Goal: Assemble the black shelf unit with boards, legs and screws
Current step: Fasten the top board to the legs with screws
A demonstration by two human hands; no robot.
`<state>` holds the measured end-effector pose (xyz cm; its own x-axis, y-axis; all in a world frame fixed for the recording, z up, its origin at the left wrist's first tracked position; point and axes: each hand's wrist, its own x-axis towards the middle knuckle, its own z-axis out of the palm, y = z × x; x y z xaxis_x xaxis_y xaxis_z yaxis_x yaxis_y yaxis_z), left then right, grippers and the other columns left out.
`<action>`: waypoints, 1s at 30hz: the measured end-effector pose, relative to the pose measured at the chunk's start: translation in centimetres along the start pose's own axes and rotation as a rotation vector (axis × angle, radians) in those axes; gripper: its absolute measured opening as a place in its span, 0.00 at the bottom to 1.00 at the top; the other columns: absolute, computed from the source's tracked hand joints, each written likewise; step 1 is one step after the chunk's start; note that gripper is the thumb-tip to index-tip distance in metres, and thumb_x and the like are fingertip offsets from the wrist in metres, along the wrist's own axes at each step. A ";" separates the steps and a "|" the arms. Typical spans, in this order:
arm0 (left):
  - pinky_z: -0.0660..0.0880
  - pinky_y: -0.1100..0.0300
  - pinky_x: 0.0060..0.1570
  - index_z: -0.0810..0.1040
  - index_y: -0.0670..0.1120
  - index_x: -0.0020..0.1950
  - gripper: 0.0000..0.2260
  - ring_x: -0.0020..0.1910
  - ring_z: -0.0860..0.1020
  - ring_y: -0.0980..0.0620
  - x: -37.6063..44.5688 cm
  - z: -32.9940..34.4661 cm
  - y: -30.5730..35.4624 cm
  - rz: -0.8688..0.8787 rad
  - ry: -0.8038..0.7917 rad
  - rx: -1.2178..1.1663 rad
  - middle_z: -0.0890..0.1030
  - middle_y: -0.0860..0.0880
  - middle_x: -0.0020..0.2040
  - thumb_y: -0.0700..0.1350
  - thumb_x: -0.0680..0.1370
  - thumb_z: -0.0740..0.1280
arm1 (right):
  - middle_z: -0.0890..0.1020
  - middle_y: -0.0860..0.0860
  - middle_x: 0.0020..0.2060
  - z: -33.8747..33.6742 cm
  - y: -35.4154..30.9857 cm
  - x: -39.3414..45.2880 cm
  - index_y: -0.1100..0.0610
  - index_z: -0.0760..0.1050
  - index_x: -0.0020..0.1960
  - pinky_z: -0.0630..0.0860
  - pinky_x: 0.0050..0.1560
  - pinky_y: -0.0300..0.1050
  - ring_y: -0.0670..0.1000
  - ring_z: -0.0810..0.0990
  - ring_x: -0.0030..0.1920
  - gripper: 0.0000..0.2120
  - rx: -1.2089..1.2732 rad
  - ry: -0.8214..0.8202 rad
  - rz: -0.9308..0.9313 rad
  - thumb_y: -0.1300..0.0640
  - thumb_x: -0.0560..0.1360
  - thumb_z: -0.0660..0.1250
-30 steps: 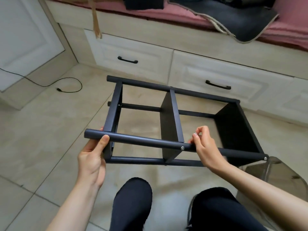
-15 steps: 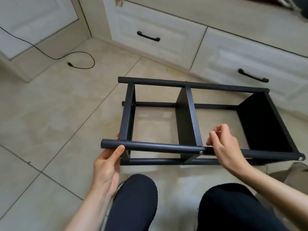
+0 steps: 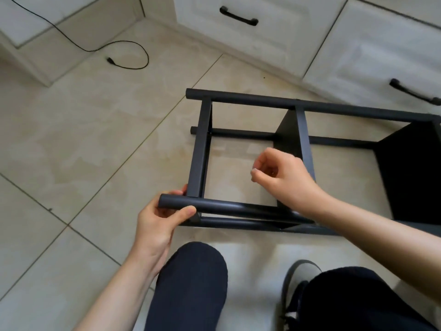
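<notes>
From the head view I look down on the black shelf unit [image 3: 298, 163], which lies on its side on the beige tiled floor [image 3: 83, 139] with its round legs running left to right and three boards standing on edge between them. My left hand [image 3: 162, 225] grips the near upper leg [image 3: 226, 209] at its left end, thumb curled over the top of the tube and fingers wrapped behind it, just beside the corner where the left board [image 3: 199, 149] meets the leg. My right hand [image 3: 284, 177] hovers above the open bay between the left board and the middle board [image 3: 300, 134], its fingers curled in and the tips pinched together; something small may sit between them, but I cannot tell what it is or whether anything is truly there. The right board [image 3: 410, 173] shows as a dark panel at the frame's right side, partly cut off. The far leg [image 3: 310, 106] lies near the white drawers [image 3: 262, 32], which carry black handles [image 3: 238, 19]. A black cable [image 3: 124, 53] loops over the floor at upper left, well apart from the unit. Both knees in dark trousers [image 3: 191, 283] fill the bottom edge, with a grey shoe [image 3: 300, 273] between them. I can read no brand, label or writing anywhere.
</notes>
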<state>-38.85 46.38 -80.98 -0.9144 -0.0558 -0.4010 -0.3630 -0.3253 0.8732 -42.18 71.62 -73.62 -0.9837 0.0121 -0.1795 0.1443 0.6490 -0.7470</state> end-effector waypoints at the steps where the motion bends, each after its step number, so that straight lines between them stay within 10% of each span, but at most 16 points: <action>1: 0.80 0.65 0.46 0.81 0.47 0.47 0.21 0.51 0.85 0.53 0.1 -0.3 0.2 0.025 -0.022 0.062 0.87 0.50 0.52 0.44 0.56 0.80 | 0.83 0.47 0.39 0.5 -0.3 0.5 0.52 0.76 0.46 0.79 0.43 0.39 0.45 0.81 0.41 0.02 0.025 -0.040 0.009 0.56 0.77 0.68; 6: 0.78 0.69 0.48 0.83 0.54 0.44 0.17 0.54 0.84 0.58 1.4 -1.4 2.7 0.116 -0.166 0.456 0.86 0.58 0.54 0.47 0.58 0.80 | 0.83 0.50 0.36 2.6 -1.3 2.8 0.59 0.75 0.47 0.77 0.47 0.54 0.50 0.78 0.39 0.07 0.073 -0.175 0.087 0.56 0.77 0.60; 15: 0.73 0.74 0.56 0.63 0.74 0.71 0.45 0.62 0.75 0.69 4.7 -0.5 8.0 0.161 -0.591 1.098 0.65 0.75 0.70 0.60 0.59 0.82 | 0.82 0.51 0.43 4.5 -0.5 4.1 0.59 0.72 0.50 0.78 0.50 0.56 0.53 0.79 0.45 0.08 0.091 -0.204 0.089 0.55 0.79 0.58; 22: 0.36 0.57 0.74 0.39 0.63 0.81 0.57 0.77 0.29 0.60 7.8 1.6 10.5 0.549 -0.903 1.729 0.32 0.67 0.78 0.79 0.62 0.66 | 0.73 0.53 0.53 2.6 -0.3 8.6 0.58 0.71 0.52 0.72 0.53 0.48 0.53 0.71 0.53 0.08 -0.270 -0.019 -0.169 0.54 0.81 0.59; 30: 0.26 0.54 0.74 0.65 0.49 0.76 0.55 0.78 0.27 0.54 9.5 3.4 10.8 0.741 -1.051 1.947 0.47 0.55 0.83 0.85 0.61 0.55 | 0.54 0.61 0.77 1.5 -0.6 16.5 0.62 0.68 0.62 0.55 0.71 0.65 0.67 0.52 0.75 0.14 -0.821 -0.007 -0.234 0.55 0.81 0.56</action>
<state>-52.08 45.55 -74.44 -0.4358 0.8355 -0.3347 0.8527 0.5023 0.1435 -58.29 70.31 -77.08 -0.9775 -0.1937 -0.0841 -0.1886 0.9799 -0.0644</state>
